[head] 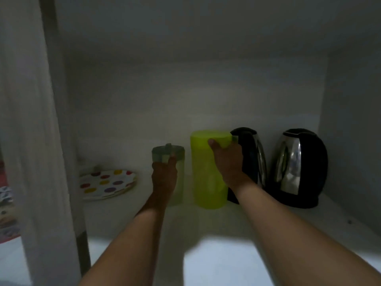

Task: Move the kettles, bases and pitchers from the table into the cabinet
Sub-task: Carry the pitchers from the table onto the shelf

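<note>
Both pitchers are being set down deep on the cabinet shelf [257, 228]: left hand [164, 174] grips the clear pitcher [177, 182], right hand [228, 162] grips the green pitcher [206, 182] beside the kettles [299, 168]. Next, I'd say, let go.

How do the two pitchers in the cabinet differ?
The green pitcher is taller and wider than the clear pitcher. The green pitcher is bright yellow-green; the clear pitcher is pale with a grey-green lid. The right hand holds the green pitcher, the left hand the clear pitcher. Both stand upright.

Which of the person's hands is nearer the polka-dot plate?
Left. The left hand grips the small clear pitcher just right of the polka-dot plate; the right hand holds the green pitcher, farther right.
</note>
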Demonstrator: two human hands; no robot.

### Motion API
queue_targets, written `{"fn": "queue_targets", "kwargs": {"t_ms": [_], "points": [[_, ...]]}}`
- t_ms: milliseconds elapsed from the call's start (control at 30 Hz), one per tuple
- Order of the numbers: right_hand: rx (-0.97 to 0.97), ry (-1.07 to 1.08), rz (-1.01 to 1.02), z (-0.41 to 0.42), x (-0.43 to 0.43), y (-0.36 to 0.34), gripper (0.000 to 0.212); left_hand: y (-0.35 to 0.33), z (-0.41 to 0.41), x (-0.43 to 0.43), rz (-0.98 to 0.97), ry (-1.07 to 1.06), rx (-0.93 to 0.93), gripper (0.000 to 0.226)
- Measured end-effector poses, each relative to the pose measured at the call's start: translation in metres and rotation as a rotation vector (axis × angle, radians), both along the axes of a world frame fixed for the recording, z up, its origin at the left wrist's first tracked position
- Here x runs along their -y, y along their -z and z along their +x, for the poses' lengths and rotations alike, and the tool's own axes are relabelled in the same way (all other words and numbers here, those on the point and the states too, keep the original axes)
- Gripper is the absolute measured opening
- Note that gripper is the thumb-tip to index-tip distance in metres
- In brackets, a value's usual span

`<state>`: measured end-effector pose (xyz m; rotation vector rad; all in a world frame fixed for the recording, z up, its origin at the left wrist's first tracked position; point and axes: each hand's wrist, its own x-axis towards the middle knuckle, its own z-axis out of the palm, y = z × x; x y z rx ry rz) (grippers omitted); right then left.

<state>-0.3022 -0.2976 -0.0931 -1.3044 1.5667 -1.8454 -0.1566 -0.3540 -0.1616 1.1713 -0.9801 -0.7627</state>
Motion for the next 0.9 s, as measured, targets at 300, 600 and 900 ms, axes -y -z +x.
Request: {"fn": "queue_targets", "kwargs": {"t_ms": [300, 600, 900], "points": [[0.009, -0.015, 0.045, 0.005, 0.065, -0.004, 0.075, -0.015, 0.007, 0.033, 0.065, -0.036, 0.159, 0.062], [0.005, -0.022, 0.082, 0.003, 0.080, -0.004, 0.078, -0.015, 0.008, 0.043, 0.127, -0.033, 0.215, 0.087], [-0.168, -0.048, 0.242, -0.009, 0.043, 0.002, 0.089, -0.015, 0.008, -0.010, 0.294, -0.134, 0.518, 0.096]]}}
